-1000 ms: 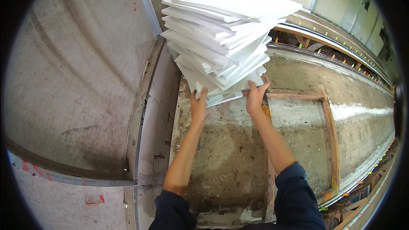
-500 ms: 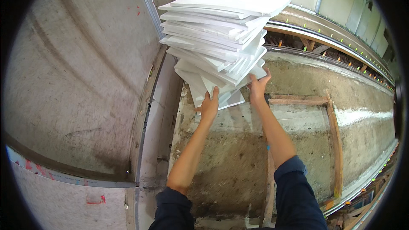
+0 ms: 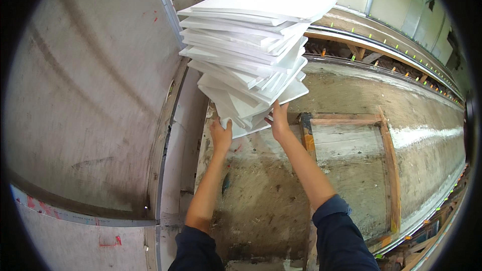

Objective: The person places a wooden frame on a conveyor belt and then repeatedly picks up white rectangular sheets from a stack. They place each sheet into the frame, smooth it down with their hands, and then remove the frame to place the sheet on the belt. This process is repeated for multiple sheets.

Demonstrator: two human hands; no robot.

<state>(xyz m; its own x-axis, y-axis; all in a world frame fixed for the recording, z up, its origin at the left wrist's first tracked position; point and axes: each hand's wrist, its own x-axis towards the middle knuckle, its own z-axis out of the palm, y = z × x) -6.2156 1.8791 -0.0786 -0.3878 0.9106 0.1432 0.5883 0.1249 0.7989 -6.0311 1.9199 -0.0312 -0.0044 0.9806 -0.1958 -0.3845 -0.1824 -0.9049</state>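
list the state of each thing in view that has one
Tall white stack: standing, sheets uneven and fanned
Left hand: at stack's lower left corner
Right hand: touching stack's lower front edge
Wooden frame: flat, worn
Tabletop: stained
Sleeves: pushed up

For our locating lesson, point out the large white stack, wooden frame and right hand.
Large white stack point(image 3: 243, 55), head view: mid-height sheets.
Wooden frame point(image 3: 393, 170), head view: right bar.
Right hand point(image 3: 280, 122), head view: middle of hand.
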